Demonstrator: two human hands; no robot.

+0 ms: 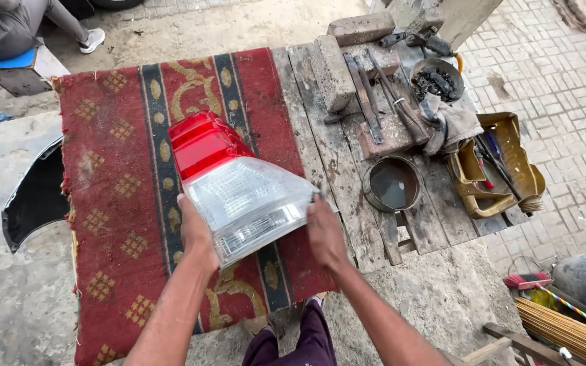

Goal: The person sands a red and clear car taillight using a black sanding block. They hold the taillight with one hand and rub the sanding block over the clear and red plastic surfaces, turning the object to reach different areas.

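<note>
Tail lamp (239, 183), red top, clear ribbed base

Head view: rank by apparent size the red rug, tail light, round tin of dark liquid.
1. Red rug
2. Tail light, though it is held up nearer the camera, which inflates it
3. Round tin

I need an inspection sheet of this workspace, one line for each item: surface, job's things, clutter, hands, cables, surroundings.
Surface: worn wooden table, its left part covered by a red patterned rug.
Job's things: car tail lamp, red and clear, held above the rug.
Clutter: stone blocks, metal tools, round tin, bowl of dark bits, rag, cut yellow container.
Hands: left hand and right hand grip the lamp's two sides.
Cables: nothing seen.
Surroundings: sandy ground, paving stones, dark car panel, a seated person, broom.
</note>
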